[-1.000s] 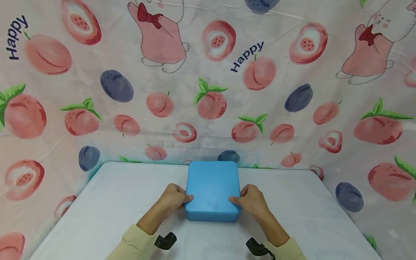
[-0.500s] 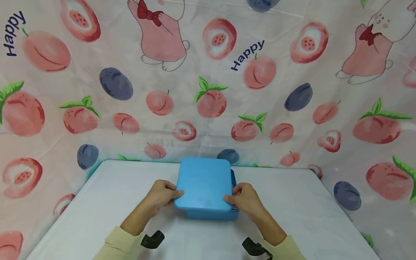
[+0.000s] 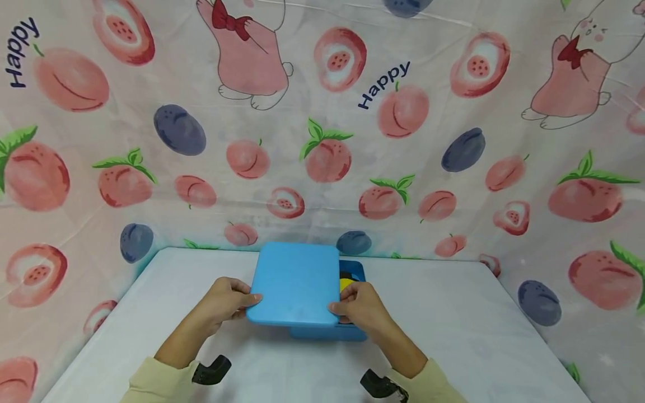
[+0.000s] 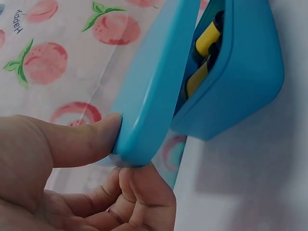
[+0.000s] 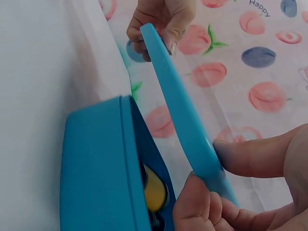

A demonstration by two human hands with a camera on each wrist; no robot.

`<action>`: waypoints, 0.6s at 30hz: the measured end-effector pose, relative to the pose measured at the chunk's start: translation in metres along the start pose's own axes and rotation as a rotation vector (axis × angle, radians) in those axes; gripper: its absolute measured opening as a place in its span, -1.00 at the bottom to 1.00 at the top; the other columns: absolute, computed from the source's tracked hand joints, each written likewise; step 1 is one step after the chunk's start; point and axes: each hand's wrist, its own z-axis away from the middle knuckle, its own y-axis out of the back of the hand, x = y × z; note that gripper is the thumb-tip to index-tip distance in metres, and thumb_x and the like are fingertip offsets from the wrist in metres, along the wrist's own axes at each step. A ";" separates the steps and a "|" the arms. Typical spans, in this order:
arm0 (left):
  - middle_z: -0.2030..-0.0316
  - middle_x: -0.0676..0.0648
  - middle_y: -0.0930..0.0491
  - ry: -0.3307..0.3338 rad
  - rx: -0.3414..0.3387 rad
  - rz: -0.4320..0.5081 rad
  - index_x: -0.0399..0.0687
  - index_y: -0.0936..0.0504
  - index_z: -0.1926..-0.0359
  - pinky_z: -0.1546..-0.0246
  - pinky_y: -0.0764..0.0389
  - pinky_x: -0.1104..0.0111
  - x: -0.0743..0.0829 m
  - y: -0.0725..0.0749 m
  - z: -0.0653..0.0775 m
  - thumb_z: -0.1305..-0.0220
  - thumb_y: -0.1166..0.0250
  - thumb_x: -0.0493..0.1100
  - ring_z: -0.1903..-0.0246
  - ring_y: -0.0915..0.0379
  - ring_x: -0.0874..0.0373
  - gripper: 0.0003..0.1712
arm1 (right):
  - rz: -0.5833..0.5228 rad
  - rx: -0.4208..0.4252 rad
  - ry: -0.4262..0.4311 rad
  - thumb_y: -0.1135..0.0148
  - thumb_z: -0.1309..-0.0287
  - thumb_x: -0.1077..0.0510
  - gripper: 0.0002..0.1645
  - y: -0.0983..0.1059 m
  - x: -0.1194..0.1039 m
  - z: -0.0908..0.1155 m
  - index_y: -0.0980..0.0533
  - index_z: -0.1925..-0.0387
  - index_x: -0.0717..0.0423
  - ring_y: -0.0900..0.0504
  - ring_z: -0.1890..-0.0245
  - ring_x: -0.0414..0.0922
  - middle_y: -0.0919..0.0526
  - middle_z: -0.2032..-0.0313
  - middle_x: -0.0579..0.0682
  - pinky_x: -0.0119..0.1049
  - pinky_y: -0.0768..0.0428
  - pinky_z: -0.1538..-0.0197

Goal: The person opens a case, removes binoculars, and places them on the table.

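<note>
A blue lid [image 3: 297, 285] is off to the left of its blue box [image 3: 327, 334], raised above it and covering much of its opening in the head view. My left hand [image 3: 221, 305] pinches the lid's left edge, thumb on top and fingers curled beneath. At the opposite edge my right hand [image 3: 364, 309] pinches it the same way. Inside the box, yellow and black objects [image 4: 208, 41] show in the left wrist view. A rounded yellow piece [image 5: 155, 190] shows in the right wrist view; most of the contents are hidden by the lid.
The box stands on a white table [image 3: 438, 330] near its back edge. Behind and beside the table hangs a fruit-printed cloth [image 3: 322, 224]. A black wrist mount [image 3: 211, 370] sits at the left sleeve and another black mount [image 3: 380, 385] at the right.
Both hands have lifted the lid off the box and moved it left. The box's right side and yellow and black contents have come into view. The box stays in place.
</note>
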 end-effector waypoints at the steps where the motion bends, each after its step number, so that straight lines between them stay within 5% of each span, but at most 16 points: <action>1: 0.28 -0.16 -0.56 0.001 -0.002 -0.004 -0.46 -0.50 -0.01 0.32 -0.66 0.35 0.000 0.003 0.001 -0.34 -0.43 -0.20 0.41 -0.50 0.10 -0.57 | -0.014 -0.015 0.008 -0.51 -0.15 0.28 -0.62 -0.002 0.000 0.000 -0.48 0.15 0.38 -0.67 0.44 -0.10 -0.53 0.40 0.06 -0.17 -0.82 0.20; 18: 0.32 -0.10 -0.58 0.004 -0.032 -0.055 -0.51 -0.47 -0.05 0.31 -0.66 0.33 -0.021 0.054 0.007 -0.39 -0.39 -0.16 0.40 -0.51 0.13 -0.52 | -0.106 -0.135 0.026 -0.47 -0.18 0.33 -0.63 -0.041 -0.010 -0.005 -0.46 0.09 0.35 -0.68 0.35 -0.09 -0.56 0.31 0.07 -0.14 -0.82 0.09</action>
